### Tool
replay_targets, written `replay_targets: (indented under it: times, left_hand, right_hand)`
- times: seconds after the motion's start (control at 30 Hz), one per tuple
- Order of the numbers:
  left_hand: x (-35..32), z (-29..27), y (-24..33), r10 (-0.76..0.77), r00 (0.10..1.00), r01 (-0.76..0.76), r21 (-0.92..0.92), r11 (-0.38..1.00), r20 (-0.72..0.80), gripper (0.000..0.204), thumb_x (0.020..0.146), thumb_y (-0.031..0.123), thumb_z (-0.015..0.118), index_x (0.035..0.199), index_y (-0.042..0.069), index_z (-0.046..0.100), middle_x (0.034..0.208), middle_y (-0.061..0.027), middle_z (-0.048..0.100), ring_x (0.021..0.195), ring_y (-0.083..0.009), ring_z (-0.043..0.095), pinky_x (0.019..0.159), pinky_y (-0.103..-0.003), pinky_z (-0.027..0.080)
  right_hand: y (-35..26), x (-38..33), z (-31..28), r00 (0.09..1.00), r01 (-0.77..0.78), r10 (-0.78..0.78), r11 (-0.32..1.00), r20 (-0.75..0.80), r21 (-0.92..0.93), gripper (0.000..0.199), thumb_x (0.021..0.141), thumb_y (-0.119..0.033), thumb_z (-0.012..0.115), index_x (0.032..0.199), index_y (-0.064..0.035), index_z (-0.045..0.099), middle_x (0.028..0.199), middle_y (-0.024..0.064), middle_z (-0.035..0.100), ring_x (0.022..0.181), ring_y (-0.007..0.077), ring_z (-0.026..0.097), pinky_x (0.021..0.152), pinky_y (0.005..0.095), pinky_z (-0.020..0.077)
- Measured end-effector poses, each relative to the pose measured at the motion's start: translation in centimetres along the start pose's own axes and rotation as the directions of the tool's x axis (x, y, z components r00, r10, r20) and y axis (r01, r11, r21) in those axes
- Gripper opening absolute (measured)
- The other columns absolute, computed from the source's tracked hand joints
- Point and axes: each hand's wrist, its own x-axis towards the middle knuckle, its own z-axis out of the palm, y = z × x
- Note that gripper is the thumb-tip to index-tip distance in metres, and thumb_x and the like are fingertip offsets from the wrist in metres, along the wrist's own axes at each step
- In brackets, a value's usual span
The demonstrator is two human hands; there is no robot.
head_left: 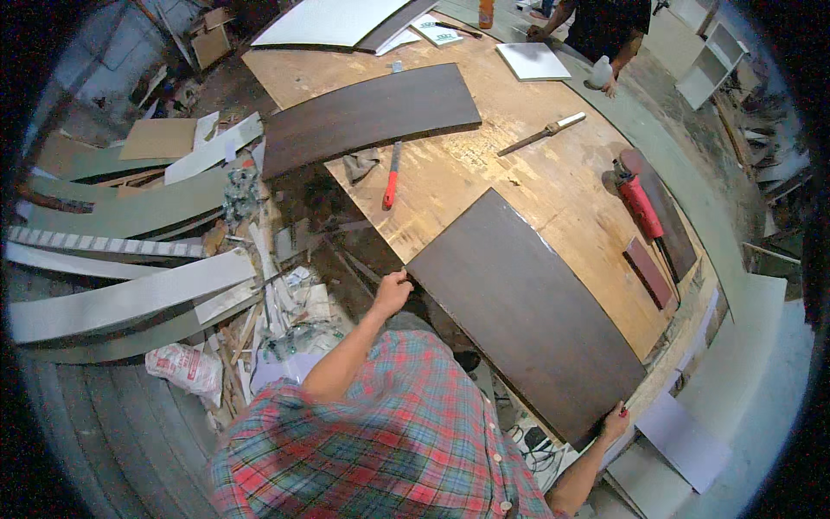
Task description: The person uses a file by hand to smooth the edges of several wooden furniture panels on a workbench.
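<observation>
Left hand (393,292) curled; gripping dark board (527,311)

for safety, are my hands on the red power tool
No, your left hand and right hand are at the near board, apart from the power tool.

The top edge cuts off a co-worker (608,30) and an orange bottle (486,13). A red thing (623,413) at the right hand (614,424) is too small to identify. The dark board (529,311) partly hides cables (539,443).
</observation>
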Motion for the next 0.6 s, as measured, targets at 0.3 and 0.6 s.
replay_targets:
  times: [0.3,0.6]
  left_hand:
    - [5.8,-6.0,0.1,0.202,0.892,-0.249,0.067,0.966,0.404,0.035,0.083,0.031,0.068,0.106,0.005,0.074,0.093,-0.0133,0.075,0.078,-0.0238,0.069,0.074,-0.037,0.053]
    - [10.8,-7.3,0.7,0.216,0.708,-0.354,0.073,0.932,0.672,0.037,0.084,0.038,0.063,0.083,0.002,0.070,0.071,-0.0169,0.066,0.058,-0.0233,0.059,0.057,-0.040,0.047]
  right_hand:
    - [-11.6,-5.3,4.8,0.958,0.130,-0.096,0.985,-0.270,0.110,0.034,0.096,-0.025,0.063,0.116,0.0029,0.066,0.107,0.0218,0.070,0.091,0.0328,0.069,0.080,0.0377,0.0542]
    - [-52.1,-20.8,18.3,0.615,0.522,-0.656,0.754,0.437,0.399,0.032,0.085,-0.015,0.070,0.112,0.0009,0.066,0.086,0.0168,0.068,0.073,0.0277,0.065,0.072,0.0351,0.0514]
